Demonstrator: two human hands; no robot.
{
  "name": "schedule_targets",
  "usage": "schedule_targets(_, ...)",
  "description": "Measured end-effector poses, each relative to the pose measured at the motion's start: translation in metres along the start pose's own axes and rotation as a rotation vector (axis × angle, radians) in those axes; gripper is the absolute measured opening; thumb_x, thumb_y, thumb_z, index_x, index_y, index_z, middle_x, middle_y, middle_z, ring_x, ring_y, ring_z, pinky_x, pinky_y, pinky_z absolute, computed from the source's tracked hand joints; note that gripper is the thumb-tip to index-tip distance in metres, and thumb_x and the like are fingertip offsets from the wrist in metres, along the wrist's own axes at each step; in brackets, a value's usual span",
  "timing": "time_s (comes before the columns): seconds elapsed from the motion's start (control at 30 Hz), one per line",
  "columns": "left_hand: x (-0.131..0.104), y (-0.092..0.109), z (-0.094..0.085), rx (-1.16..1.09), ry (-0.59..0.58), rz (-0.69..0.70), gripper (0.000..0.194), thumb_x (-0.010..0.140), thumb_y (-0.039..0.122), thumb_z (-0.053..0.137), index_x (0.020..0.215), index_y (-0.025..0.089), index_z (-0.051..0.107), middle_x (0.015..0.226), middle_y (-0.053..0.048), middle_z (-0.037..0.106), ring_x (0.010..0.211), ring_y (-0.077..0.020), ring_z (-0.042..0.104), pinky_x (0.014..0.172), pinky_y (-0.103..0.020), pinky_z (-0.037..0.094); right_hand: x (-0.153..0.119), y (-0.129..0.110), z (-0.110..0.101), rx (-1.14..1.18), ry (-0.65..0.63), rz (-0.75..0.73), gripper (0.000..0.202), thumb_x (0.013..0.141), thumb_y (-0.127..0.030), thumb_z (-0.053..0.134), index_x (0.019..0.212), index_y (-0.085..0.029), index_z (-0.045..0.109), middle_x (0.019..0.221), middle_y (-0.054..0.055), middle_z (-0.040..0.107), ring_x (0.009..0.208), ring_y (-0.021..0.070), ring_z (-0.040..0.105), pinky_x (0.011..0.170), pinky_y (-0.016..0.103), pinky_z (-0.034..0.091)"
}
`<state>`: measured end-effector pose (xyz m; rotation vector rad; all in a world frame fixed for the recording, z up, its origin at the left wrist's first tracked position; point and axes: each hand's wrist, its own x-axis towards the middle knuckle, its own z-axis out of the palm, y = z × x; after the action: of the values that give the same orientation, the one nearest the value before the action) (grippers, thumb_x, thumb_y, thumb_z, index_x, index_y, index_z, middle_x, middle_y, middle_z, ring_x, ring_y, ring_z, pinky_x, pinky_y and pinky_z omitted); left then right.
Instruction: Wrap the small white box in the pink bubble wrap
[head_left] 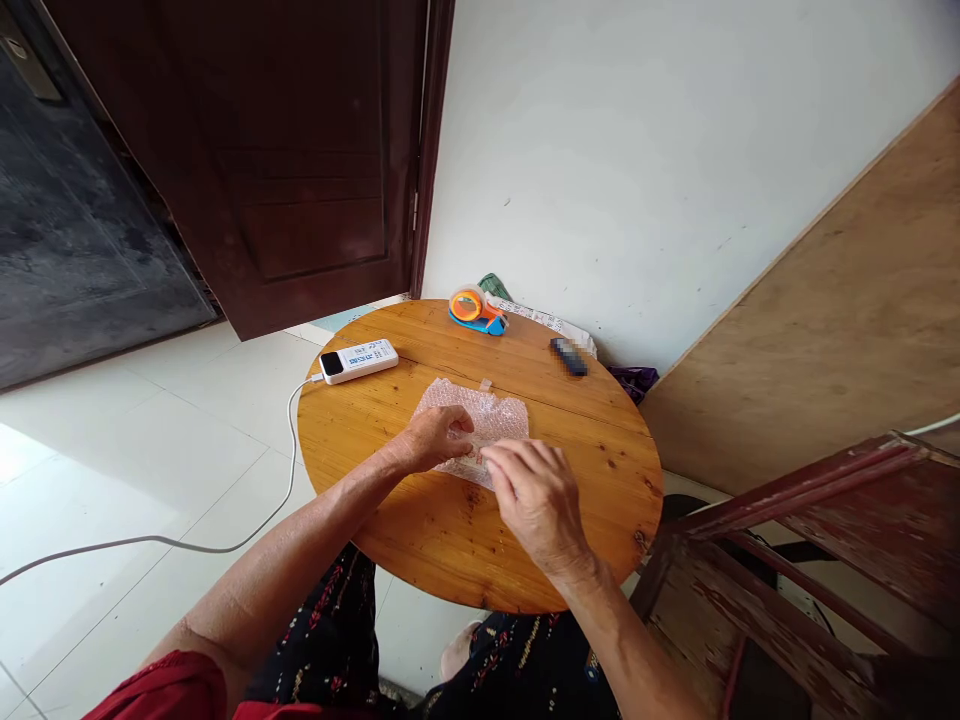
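Observation:
A sheet of clear, pinkish bubble wrap [504, 412] lies on the round wooden table [420, 540], partly covered by my hands. My left hand [436, 437] is over its left part, fingers curled and thumb close to the fingertips. At its right part, my right hand [534, 490] has thumb and fingertips pinched together. The fingertips of both hands are close to each other above the wrap. Anything thin between them is too small to make out. A small clear strip [485, 385] sticks up at the wrap's far edge.
An orange and blue tape dispenser [478, 310] stands at the table's far edge. A white device [358, 361] with a cable [289, 450] lies at the left. Towards the far right is a dark, blurred-out object [568, 357]. A worn wooden chair [750, 560] stands at the right.

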<state>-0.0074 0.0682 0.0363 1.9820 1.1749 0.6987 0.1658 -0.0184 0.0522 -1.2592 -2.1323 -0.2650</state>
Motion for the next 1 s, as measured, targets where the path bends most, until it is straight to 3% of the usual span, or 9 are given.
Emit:
schedule_targets(0.07,-0.002,0.002,-0.001,-0.004,0.005,-0.018,0.018,0.072,0.018,0.071,0.089,0.015,0.069,0.091,-0.003,0.073,0.088,-0.0179,0.065,0.080,-0.025,0.049,0.000,-0.007,0.004,-0.025,-0.092,-0.069,0.022,0.095,-0.013,0.048,0.102,-0.019,0.068,0.102,0.007,0.073,0.094,0.0225,0.062,0.083,0.037,0.039)
schedule_targets(0.2,-0.010,0.003,-0.012,-0.035,0.021,-0.057,0.026,0.075,0.024,0.069,0.100,0.015,0.070,0.099,-0.006,0.073,0.093,-0.0189,0.066,0.083,-0.026,0.049,0.004,-0.005,0.010,-0.050,-0.262,-0.044,0.024,0.095,-0.013,0.048,0.107,-0.019,0.067,0.110,0.009,0.071,0.097,0.0241,0.061,0.087,0.039,0.037)
schedule_targets(0.33,-0.020,-0.004,-0.026,0.015,0.031,-0.113,0.038,0.077,0.023,0.064,0.114,0.016,0.067,0.086,-0.002,0.069,0.076,-0.0154,0.063,0.069,-0.024,0.047,0.010,-0.001,0.005,-0.040,-0.393,-0.046,0.026,0.092,-0.014,0.051,0.114,-0.021,0.065,0.114,0.009,0.068,0.101,0.0250,0.057,0.089,0.040,0.036)
schedule_targets(0.53,-0.026,-0.017,-0.027,0.098,0.078,-0.202,0.036,0.077,0.017,0.057,0.111,0.015,0.066,0.074,0.000,0.065,0.065,-0.0138,0.058,0.060,-0.023,0.042,0.023,0.006,0.003,-0.024,-0.483,-0.091,0.030,0.086,-0.015,0.060,0.114,-0.024,0.065,0.110,0.006,0.064,0.101,0.0244,0.053,0.087,0.039,0.036)
schedule_targets(0.7,-0.033,-0.023,-0.040,0.239,0.165,-0.270,0.039,0.076,0.027,0.064,0.113,0.013,0.066,0.096,-0.008,0.069,0.083,-0.0202,0.063,0.072,-0.027,0.046,0.030,0.005,0.001,-0.068,-0.537,-0.132,0.042,0.080,-0.007,0.058,0.117,-0.026,0.065,0.106,0.005,0.063,0.098,0.0235,0.052,0.086,0.038,0.034)
schedule_targets(0.8,-0.036,-0.023,-0.047,0.171,0.115,-0.378,0.045,0.075,0.031,0.066,0.116,0.013,0.063,0.102,-0.010,0.070,0.083,-0.0206,0.065,0.069,-0.026,0.047,0.037,0.005,0.001,-0.109,-0.563,-0.179,0.041,0.079,-0.007,0.059,0.114,-0.025,0.068,0.103,0.007,0.062,0.096,0.0242,0.051,0.085,0.038,0.033)
schedule_targets(0.9,-0.033,-0.022,-0.049,0.076,0.042,-0.479,0.046,0.074,0.031,0.067,0.116,0.011,0.061,0.084,-0.007,0.072,0.062,-0.0177,0.065,0.053,-0.024,0.044,0.044,0.007,0.003,-0.110,-0.589,-0.214,0.039,0.076,-0.008,0.062,0.112,-0.024,0.070,0.100,0.007,0.062,0.095,0.0245,0.051,0.083,0.038,0.033)
schedule_targets(1.0,-0.028,-0.021,-0.046,0.015,0.016,-0.527,0.041,0.073,0.030,0.067,0.108,0.010,0.062,0.060,0.000,0.064,0.050,-0.0162,0.061,0.045,-0.021,0.039,0.049,0.009,0.005,-0.093,-0.612,-0.226,0.040,0.075,-0.009,0.064,0.111,-0.025,0.071,0.098,0.007,0.062,0.095,0.0241,0.053,0.083,0.037,0.034)
